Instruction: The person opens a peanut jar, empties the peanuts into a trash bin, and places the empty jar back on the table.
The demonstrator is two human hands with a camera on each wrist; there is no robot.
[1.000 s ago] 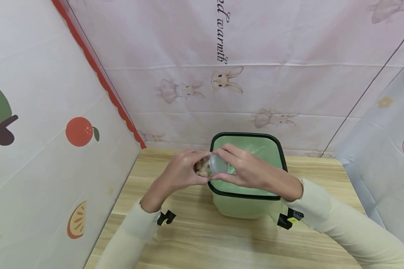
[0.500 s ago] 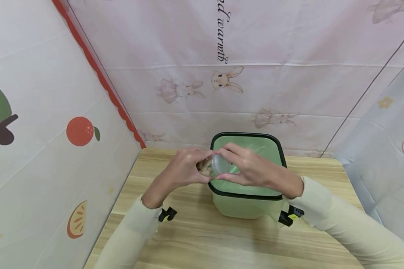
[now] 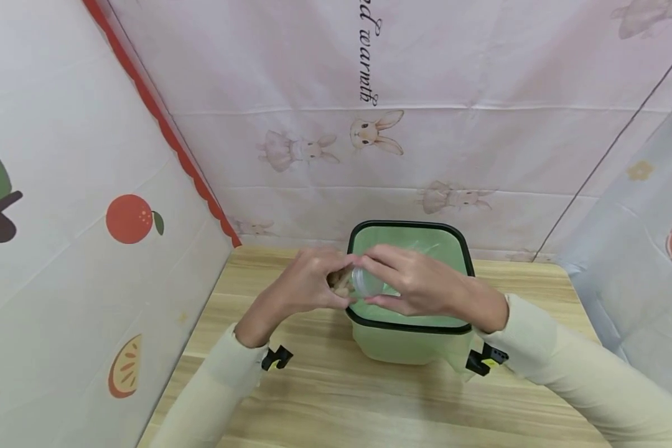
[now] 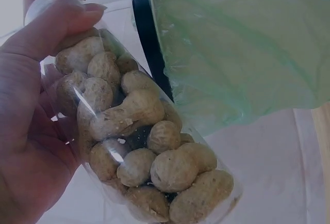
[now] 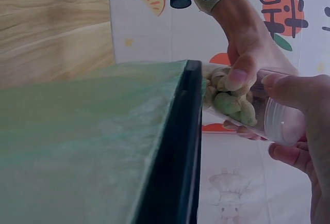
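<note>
My left hand [image 3: 308, 280] grips a clear plastic jar [image 4: 121, 105] filled with peanuts in their shells [image 4: 175, 170]. In the head view the jar lies tilted toward the right, mostly hidden by the fingers. At its right end is a translucent round lid [image 5: 281, 115], and my right hand [image 3: 420, 280] holds this lid between thumb and fingers. Both hands meet over the left edge of a green bin [image 3: 392, 345] with a black rim [image 3: 409, 326]. The thumbs of both hands show near the jar's mouth in the right wrist view.
The bin is lined with a thin green plastic bag [image 4: 232, 64] and stands on a light wooden table [image 3: 336, 410]. Printed fabric walls surround the table: one with rabbits behind [image 3: 325, 81], one with fruit at left [image 3: 50, 267], another at right [image 3: 655, 218].
The jar and lid have shifted slightly to the right. My right hand has moved a little right and down, its fingers still around the lid. The left hand keeps its grip.
</note>
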